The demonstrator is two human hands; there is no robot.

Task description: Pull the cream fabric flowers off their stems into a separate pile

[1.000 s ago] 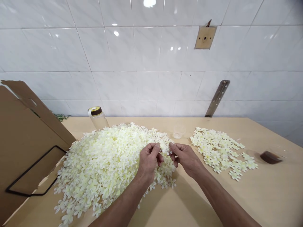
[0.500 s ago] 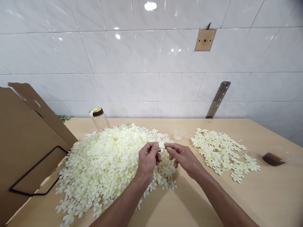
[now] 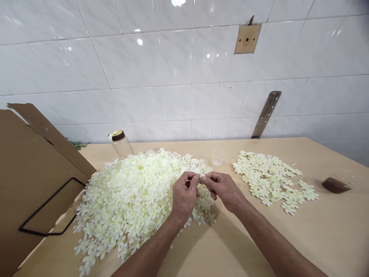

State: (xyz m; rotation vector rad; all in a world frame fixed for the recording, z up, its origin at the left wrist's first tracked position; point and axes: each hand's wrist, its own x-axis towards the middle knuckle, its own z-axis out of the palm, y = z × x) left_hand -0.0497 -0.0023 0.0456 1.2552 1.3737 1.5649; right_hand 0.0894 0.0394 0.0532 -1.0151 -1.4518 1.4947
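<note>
A large heap of pale yellow-white artificial flowers (image 3: 135,188) covers the left and middle of the wooden table (image 3: 325,238). Over the heap's right edge, my left hand (image 3: 186,194) pinches a small white flower (image 3: 199,176) between thumb and forefinger. My right hand (image 3: 223,188) meets it from the right, its thumb and forefinger closed on the same flower. The fingertips hide most of this flower. To the right lies a flatter patch of similar flowers (image 3: 265,175).
Behind the heap stands a clear bottle (image 3: 122,147) with a brown and yellow lid. A small clear cup (image 3: 218,157) sits behind my hands, and a cup of dark liquid (image 3: 336,184) at far right. Cardboard (image 3: 37,154) and a black wire frame (image 3: 47,233) are at left.
My right thumb and forefinger have closed in on the flower, and both hands' fingertips are nearer each other. The view has shifted slightly.
</note>
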